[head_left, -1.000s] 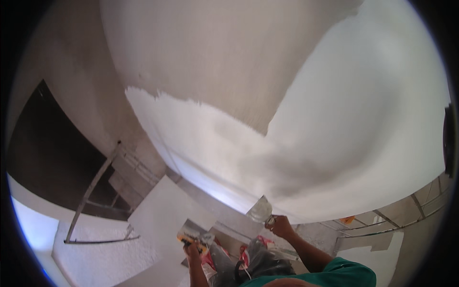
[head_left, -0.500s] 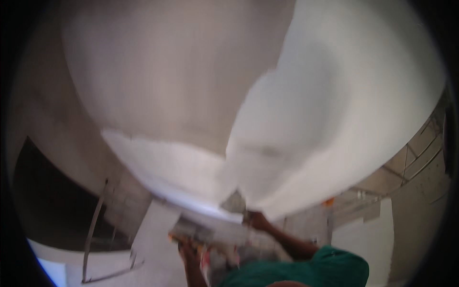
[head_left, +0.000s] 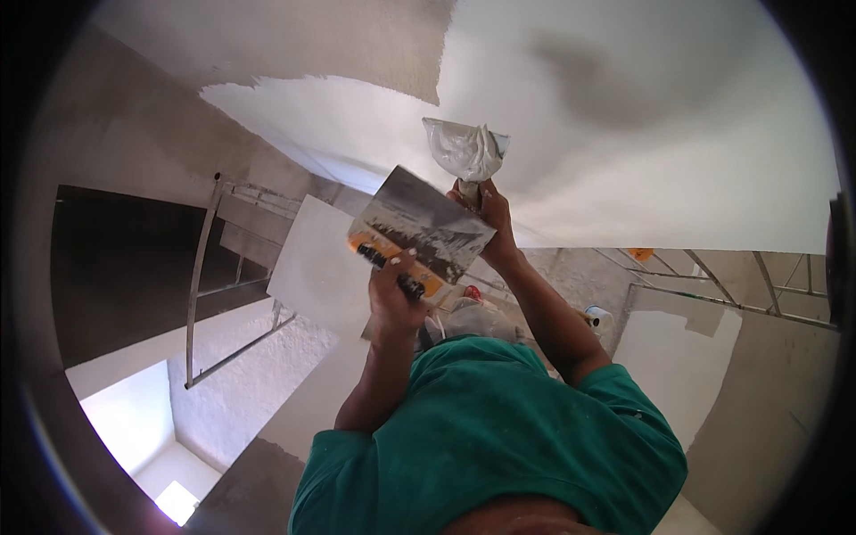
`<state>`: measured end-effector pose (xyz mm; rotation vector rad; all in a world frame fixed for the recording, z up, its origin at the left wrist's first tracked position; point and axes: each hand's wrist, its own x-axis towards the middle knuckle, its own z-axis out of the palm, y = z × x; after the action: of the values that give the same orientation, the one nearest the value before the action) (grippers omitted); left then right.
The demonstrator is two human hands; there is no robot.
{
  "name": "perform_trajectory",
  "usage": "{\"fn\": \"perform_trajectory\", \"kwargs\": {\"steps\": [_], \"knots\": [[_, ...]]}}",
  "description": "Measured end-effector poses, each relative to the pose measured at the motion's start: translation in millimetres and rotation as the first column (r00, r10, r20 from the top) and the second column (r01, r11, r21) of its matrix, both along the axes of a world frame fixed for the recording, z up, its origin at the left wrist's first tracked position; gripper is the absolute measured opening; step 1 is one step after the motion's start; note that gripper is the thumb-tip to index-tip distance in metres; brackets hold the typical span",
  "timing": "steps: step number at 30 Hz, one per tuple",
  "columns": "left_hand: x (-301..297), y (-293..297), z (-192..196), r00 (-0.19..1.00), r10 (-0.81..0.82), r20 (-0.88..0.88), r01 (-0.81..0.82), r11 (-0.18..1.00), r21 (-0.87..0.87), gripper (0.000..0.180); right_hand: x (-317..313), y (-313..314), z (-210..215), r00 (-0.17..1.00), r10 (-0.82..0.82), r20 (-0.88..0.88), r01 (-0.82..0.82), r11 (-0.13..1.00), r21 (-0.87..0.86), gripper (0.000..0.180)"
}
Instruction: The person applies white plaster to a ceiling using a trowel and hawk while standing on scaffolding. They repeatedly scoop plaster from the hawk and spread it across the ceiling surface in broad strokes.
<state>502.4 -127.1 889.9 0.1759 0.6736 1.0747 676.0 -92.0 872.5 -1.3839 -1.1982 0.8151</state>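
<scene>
My left hand (head_left: pixel 399 294) grips a wide plastering trowel (head_left: pixel 430 214) by its black and orange handle. Grey and whitish smears mark the tilted rectangular blade. Just beyond it, my right hand (head_left: pixel 496 217) is closed around the handle of a putty knife (head_left: pixel 430 129), blade pointing up. A thick heap of white putty (head_left: pixel 468 153) covers much of that blade. The two tools are close together, the trowel's far edge near my right hand. Above them spreads a large surface with a smooth white coat (head_left: pixel 571 169) and a bare grey area (head_left: pixel 357 40).
A metal scaffold frame (head_left: pixel 198 285) stands at the left, in front of a dark opening (head_left: pixel 125 276). More scaffold bars (head_left: pixel 704 290) cross at the right. A small white can (head_left: pixel 599 319) is beyond my right forearm. A white panel (head_left: pixel 316 259) lies left of the trowel.
The view has tilted down, bringing my torso in. The putty knife has come off the surface and close to the trowel; a heap of white putty now shows on its blade.
</scene>
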Motion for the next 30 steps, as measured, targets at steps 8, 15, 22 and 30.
{"fn": "perform_trajectory", "kwargs": {"steps": [8, 15, 22, 30], "knots": [[5.1, -0.2, -3.6, 0.998, 0.059, 0.038, -0.059, 0.998, 0.004, 0.044, -20.3, -9.1, -23.3, 0.965, 0.131, -0.227, -0.092, 0.980, 0.174, 0.059], [14.0, -3.1, 3.1, 0.994, 0.084, 0.076, -0.080, 0.995, -0.051, 0.046, -1.3, -2.6, -26.7, 0.939, 0.042, 0.341, -0.157, 0.935, 0.318, 0.065], [17.4, -0.2, -13.9, 0.977, 0.212, -0.022, -0.211, 0.976, 0.049, 0.043, 47.3, -26.3, -77.0, 0.764, 0.056, 0.643, -0.128, 0.990, 0.066, 0.056], [-15.6, 134.6, -117.1, 0.963, 0.262, -0.069, -0.249, 0.956, 0.154, 0.049, 144.2, -205.2, -194.6, 0.779, 0.168, 0.605, 0.244, 0.807, -0.538, 0.054]]}}
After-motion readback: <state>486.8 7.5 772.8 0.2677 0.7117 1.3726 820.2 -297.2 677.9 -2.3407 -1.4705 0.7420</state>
